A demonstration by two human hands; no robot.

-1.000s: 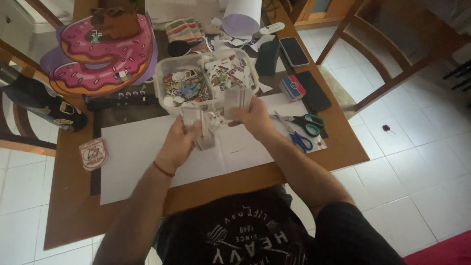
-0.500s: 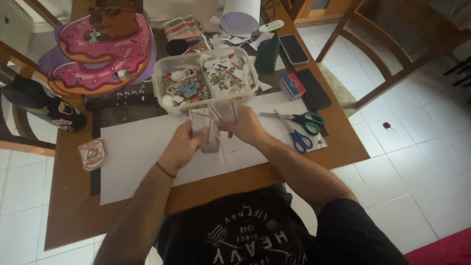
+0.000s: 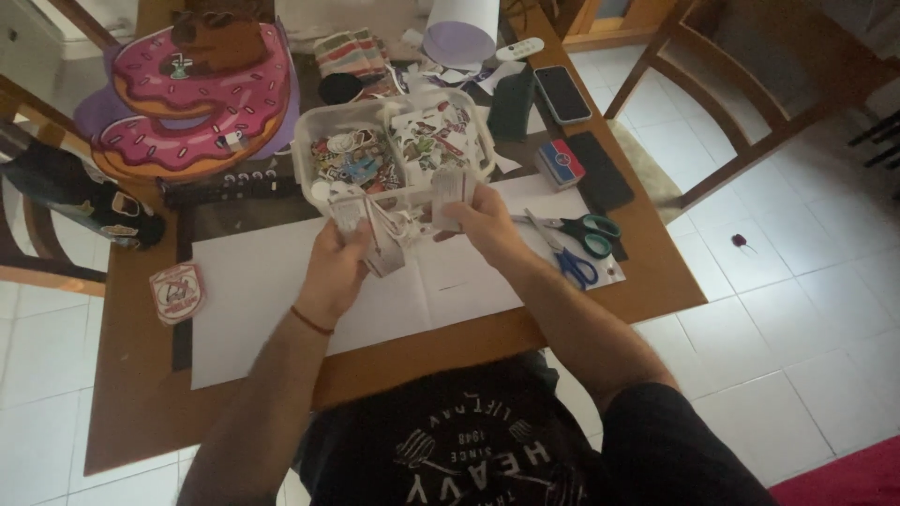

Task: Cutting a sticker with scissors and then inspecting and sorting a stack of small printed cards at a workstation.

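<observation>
Presently both hands grip small white paper pieces: left hand (image 3: 336, 267); right hand (image 3: 487, 220); sticker-filled clear box (image 3: 389, 150) sits at upper centre; assembly judged underway; alignment needed next.

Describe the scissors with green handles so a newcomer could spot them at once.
Start at the wooden table, right of the white paper sheet. Two scissors lie there: the green-handled scissors are farther from the person, unlike the blue-handled pair.

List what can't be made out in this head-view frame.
- Left hand fingers: hidden behind the white pieces they hold.
- Small items in the clear box: too small and dim.
- Right hand grip on the box: motion-blurred.
- Doughnut cutout: top cut off by the frame edge.
</observation>
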